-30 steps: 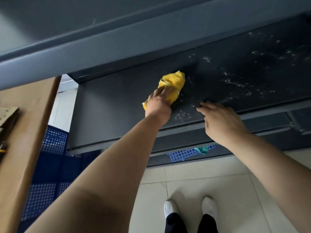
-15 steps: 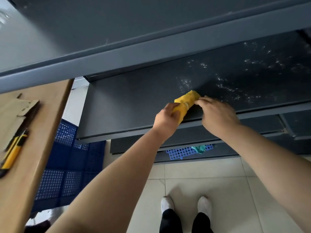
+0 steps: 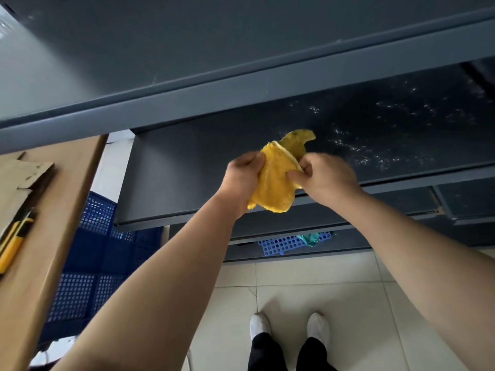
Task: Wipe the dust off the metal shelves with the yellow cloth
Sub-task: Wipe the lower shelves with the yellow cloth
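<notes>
Your left hand [image 3: 242, 175] and right hand [image 3: 326, 176] grip the yellow cloth [image 3: 273, 184] mid-frame, before the dust-speckled metal shelf [image 3: 184, 175], tiled floor [image 3: 334, 287] below.

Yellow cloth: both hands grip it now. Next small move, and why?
Probably set the yellow cloth flat on the shelf and sweep it rightward. The left hand and right hand both grip it bunched up, so it wipes nothing now, and white dust specks cover the shelf to the right of the hands, while the left part looks clean.
</notes>
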{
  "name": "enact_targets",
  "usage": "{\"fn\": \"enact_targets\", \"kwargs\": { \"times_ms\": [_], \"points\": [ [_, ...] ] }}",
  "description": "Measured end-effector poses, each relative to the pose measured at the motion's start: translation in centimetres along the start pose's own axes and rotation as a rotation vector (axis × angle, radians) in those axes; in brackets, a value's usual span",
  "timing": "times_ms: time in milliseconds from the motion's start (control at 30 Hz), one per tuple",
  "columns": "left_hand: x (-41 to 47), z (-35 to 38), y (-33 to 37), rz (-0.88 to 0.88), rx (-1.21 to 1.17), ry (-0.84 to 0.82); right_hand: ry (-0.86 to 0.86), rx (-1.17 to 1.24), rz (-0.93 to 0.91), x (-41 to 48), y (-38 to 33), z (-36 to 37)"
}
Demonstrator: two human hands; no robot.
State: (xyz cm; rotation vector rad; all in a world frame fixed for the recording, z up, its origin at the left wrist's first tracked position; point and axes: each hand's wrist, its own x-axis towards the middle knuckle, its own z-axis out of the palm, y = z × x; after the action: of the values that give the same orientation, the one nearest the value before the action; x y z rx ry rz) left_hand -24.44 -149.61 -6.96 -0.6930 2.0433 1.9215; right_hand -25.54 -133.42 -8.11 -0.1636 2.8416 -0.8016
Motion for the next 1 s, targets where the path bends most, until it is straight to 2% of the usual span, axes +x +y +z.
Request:
{"fn": "enact_targets", "kwargs": {
  "times_ms": [67, 133, 200, 233, 333, 433, 500, 600, 700, 800, 1000],
  "points": [
    [0.9, -0.5, 0.1, 0.256, 0.316, 0.177, 0.005, -0.088, 0.021, 0.3, 0.2, -0.4],
    [1.6, -1.3, 0.1, 0.487, 0.561, 0.250, 0.044, -0.129, 0.027, 0.6, 0.4, -1.0],
    [2.2, -2.2, -0.1, 0.632, 0.749, 0.328, 0.087, -0.162, 0.018, 1.2, 0.4, -1.5],
    [2.6, -2.5, -0.3, 0.637, 0.861, 0.342, 0.087, -0.191, 0.017, 1.4, 0.4, -1.6],
    [3.0, -3.0, -1.1, 0.441, 1.178, 0.273, 0.006, -0.325, 0.046, 1.8, 0.6, -1.3],
    [3.0, -2.6, -1.5, 0.463, 1.179, 0.282, 0.021, -0.381, 0.014, 1.4, 1.5, -0.3],
    [3.0, -1.0, -2.1, 0.457, 1.203, 0.190, 0.049, -0.382, -0.003, 1.2, 1.9, 0.0],
    [3.2, 1.3, -4.3, 0.215, 1.334, 0.001, 0.030, -0.390, -0.011, 1.1, 2.5, 0.1],
    [4.2, 0.3, -5.8, 0.099, 1.317, 0.068, 0.012, -0.414, -0.019, 0.8, 3.8, -0.2],
    [5.2, -1.0, -6.0, 0.097, 1.236, 0.195, 0.031, -0.452, -0.009, 0.5, 5.8, -1.0],
    [6.5, 2.3, -5.3, 0.208, 1.257, 0.158, 0.076, -0.470, 0.045, 0.1, 9.2, -2.0]
  ]
}}
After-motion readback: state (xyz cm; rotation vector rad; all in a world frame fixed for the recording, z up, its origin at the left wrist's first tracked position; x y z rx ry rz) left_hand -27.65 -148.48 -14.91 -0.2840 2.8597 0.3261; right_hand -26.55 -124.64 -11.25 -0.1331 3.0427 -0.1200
